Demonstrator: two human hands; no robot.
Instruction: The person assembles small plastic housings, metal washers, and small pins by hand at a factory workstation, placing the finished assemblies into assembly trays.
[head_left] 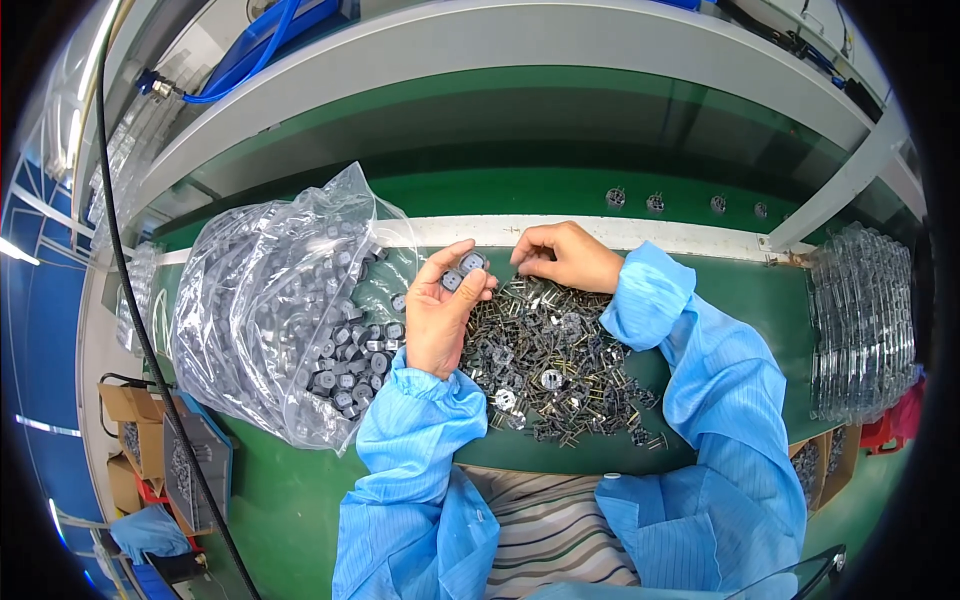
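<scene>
Two small dark grey plastic housings (471,263) with rounded tops sit in the fingers of my left hand (440,315), held between thumb and fingers. My right hand (568,257) is just to the right, above the far edge of a heap of small black parts with metal pins (560,370). Its thumb and fingertips are pinched together; whatever is between them is too small to make out. Left of my hands lies a clear plastic bag (255,300), full of similar grey housings. Several loose housings (350,375) spill from its mouth towards my left wrist.
Beyond a white rail (660,233), several small round parts (655,203) stand in a row on the green belt. Stacked clear plastic trays (863,320) rise at the bench's right end. Cardboard boxes (140,440) stand below on the left. A black cable (140,290) hangs down the left side.
</scene>
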